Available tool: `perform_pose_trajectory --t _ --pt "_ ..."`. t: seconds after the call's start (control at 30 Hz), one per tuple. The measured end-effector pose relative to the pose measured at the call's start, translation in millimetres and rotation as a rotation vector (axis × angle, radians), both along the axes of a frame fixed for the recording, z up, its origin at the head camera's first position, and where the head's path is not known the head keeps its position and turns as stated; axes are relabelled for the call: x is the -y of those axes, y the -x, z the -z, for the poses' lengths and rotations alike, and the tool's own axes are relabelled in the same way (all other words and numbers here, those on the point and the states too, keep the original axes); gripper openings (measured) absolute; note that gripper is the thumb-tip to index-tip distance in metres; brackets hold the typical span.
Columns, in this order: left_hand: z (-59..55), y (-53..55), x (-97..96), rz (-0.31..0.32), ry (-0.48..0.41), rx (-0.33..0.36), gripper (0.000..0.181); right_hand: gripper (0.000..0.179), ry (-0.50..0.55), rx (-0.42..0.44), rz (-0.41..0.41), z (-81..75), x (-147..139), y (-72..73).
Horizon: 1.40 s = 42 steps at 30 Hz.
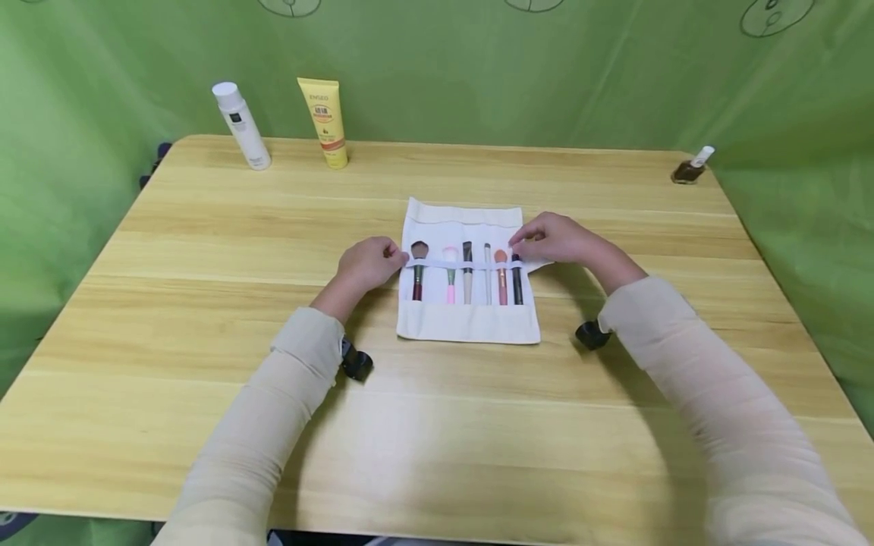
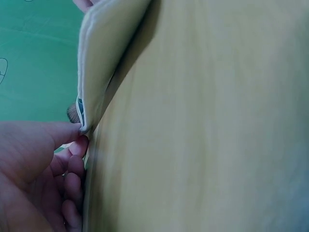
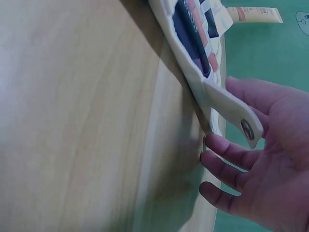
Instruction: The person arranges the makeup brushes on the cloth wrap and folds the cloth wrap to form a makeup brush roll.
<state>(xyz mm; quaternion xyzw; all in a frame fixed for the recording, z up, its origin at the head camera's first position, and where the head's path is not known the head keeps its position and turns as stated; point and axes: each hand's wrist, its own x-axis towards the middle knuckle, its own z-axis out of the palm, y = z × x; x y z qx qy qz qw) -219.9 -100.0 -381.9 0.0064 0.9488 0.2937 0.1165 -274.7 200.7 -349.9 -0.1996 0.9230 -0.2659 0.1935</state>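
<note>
A white cloth makeup brush roll [image 1: 471, 326] lies unrolled on the table, with several makeup brushes [image 1: 503, 284] tucked side by side in its pocket under a narrow band. My left hand [image 1: 372, 263] pinches the roll's left edge between thumb and forefinger, as the left wrist view shows close up. At the right edge, my right hand [image 1: 554, 236] has its fingers extended, with the thumb beside the brush tips. A short strap [image 3: 231, 111] with a metal snap sticks out from that edge, in front of the right palm. Part of the right forefinger is hidden behind the strap.
On the wooden table [image 1: 410, 447], a white bottle [image 1: 243, 129] and a yellow tube [image 1: 326, 125] stand at the back left. A small dark bottle with a white cap [image 1: 691, 168] is at the back right corner. Green cloth [image 1: 464, 83] hangs behind.
</note>
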Motion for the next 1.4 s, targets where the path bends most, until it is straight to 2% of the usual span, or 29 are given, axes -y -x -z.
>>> perform_pose_trajectory --t 0.1,0.2,0.33,0.4,0.47,0.57,0.67,0.73,0.83,0.9,1.03,1.23,1.4 --pt "-0.2 -0.2 -2.1 0.004 -0.005 0.001 0.027 0.033 -0.021 -0.030 0.046 -4.6 -2.9 -6.2" --pt "0.3 -0.8 -2.7 0.006 -0.008 0.001 0.026 0.033 -0.024 -0.099 0.089 -9.5 -5.7 -15.4" --pt "1.5 -2.4 -2.0 -0.002 -0.002 -0.005 0.026 0.028 0.011 -0.222 0.120 -17.5 -2.4 -36.6" --pt "1.4 -3.7 -2.0 -0.012 0.005 -0.003 0.026 0.026 0.018 -0.274 0.109 -21.7 4.6 -51.1" --pt "1.0 -5.9 -2.4 -0.032 0.027 0.010 0.029 0.024 0.006 -0.304 0.071 -22.8 14.3 -67.5" --pt "-1.1 -11.2 -5.5 -0.051 0.094 0.024 0.040 0.026 -0.051 -0.310 -0.033 -21.8 30.1 -93.4" --pt "-3.7 -18.3 -8.5 -0.063 0.146 -0.020 0.046 0.029 -0.135 -0.288 -0.153 -16.9 41.7 -118.1" --pt "-5.1 -22.8 -8.6 -0.043 0.168 -0.071 0.044 0.032 -0.203 -0.277 -0.213 -12.2 45.2 -131.6" --pt "-7.7 -28.9 -5.3 0.021 0.202 -0.110 0.058 0.034 -0.290 -0.278 -0.261 -5.8 45.1 -145.1" --pt "-11.1 -32.6 -1.9 0.084 0.251 -0.082 0.061 0.034 -0.321 -0.288 -0.267 -3.1 42.6 -149.2" --pt "-19.8 -38.9 5.8 0.194 0.354 -0.013 0.054 0.032 -0.334 -0.295 -0.257 -4.5 37.9 -148.0" --pt "-31.0 -52.4 3.8 0.318 0.504 -0.034 0.039 0.015 -0.372 -0.258 -0.216 -10.7 24.9 -131.8" --pt "-33.4 -66.9 -5.3 0.401 0.471 -0.043 0.019 0.012 -0.390 -0.205 -0.160 -11.8 15.8 -109.1"
